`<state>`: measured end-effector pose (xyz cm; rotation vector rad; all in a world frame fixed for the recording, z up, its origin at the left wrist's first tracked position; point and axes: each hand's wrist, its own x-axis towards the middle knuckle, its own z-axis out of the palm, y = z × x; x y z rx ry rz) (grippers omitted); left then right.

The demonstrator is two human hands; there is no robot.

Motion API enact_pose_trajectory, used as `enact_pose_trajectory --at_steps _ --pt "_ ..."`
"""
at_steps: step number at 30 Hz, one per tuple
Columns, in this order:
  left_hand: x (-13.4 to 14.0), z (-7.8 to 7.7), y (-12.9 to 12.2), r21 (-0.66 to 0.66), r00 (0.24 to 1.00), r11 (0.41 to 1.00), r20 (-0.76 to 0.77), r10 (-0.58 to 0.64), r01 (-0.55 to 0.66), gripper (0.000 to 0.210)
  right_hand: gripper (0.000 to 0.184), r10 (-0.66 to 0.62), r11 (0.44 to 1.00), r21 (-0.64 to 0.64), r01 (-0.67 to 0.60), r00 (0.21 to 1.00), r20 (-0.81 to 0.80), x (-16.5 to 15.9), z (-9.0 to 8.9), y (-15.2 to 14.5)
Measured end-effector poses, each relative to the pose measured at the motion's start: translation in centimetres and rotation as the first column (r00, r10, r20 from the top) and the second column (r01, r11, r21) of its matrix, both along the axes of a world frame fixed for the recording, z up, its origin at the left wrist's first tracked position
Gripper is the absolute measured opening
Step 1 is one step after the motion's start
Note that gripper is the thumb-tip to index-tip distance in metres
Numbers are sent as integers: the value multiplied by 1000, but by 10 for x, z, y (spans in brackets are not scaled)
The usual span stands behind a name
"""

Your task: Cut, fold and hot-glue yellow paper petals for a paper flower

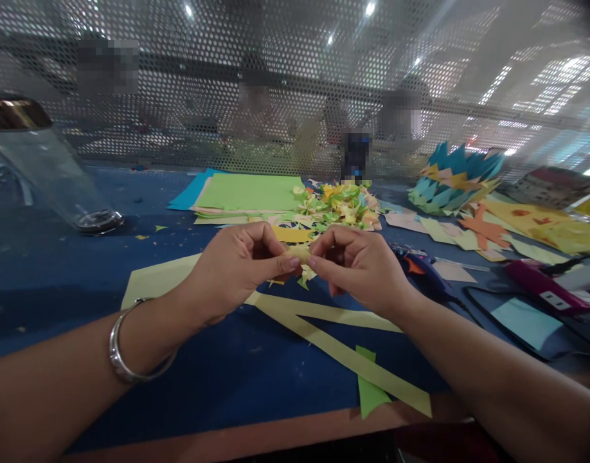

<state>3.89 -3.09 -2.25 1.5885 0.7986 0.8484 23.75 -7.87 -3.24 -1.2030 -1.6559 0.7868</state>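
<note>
Between the fingertips of both hands is a small pale yellow piece of paper (299, 252), largely covered by the fingers. My left hand (241, 267), with a silver bangle at its wrist, pinches one side of it. Thumb and forefinger of my right hand (360, 263) pinch the other side. Below the hands, long pale yellow paper strips (343, 347) cross the blue tabletop, one lying over a green paper scrap (369, 389). Just beyond the fingers lies a heap of small coloured paper scraps (346, 202).
Behind my left hand lies a stack of green and blue paper sheets (256, 191). A glass bottle (58, 173) stands at the left. To the right are a glue gun (420, 270), a purple power strip (545, 289) with cables, and a layered paper crown (456, 177). A perforated screen closes the back.
</note>
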Motion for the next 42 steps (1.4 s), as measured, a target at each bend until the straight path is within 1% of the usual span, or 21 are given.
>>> enact_pose_trajectory --at_steps 2,8,14,22,26,28,31,33,38,42 --pt "0 0 0 -10 1000 1000 8 0 0 29 20 5 1000 -2 -5 1000 -7 0 0 0" --pt "-1 1 -2 20 1000 1000 -18 6 -5 31 19 12 1000 -14 -13 1000 -21 -1 1 -1" --pt "0 1 -4 27 1000 1000 -8 7 -7 31 31 31 999 -33 -36 990 -134 -4 5 -2" --pt "0 0 -2 66 997 998 -78 14 -9 29 30 70 992 -89 -84 985 -157 -3 4 -1" --pt "0 0 -3 126 996 992 -88 -3 14 28 25 107 986 -114 -119 988 -108 -2 2 -1" --pt "0 1 -5 185 995 983 -96 18 0 27 21 114 985 -122 -121 991 -65 -1 1 -1" --pt "-2 2 -6 269 986 963 -154 65 -22 25 18 123 982 -141 -127 992 -30 0 1 -1" --pt "-3 3 -6 285 979 958 -193 58 0 23 15 138 979 -148 -139 990 -15 0 2 -2" --pt "-3 4 -6 239 973 966 -226 -46 102 22 13 158 971 -184 -153 987 13 -1 4 -2" --pt "-2 6 -8 238 961 963 -269 -57 124 22 10 188 961 -203 -188 982 -20 -4 3 -3"
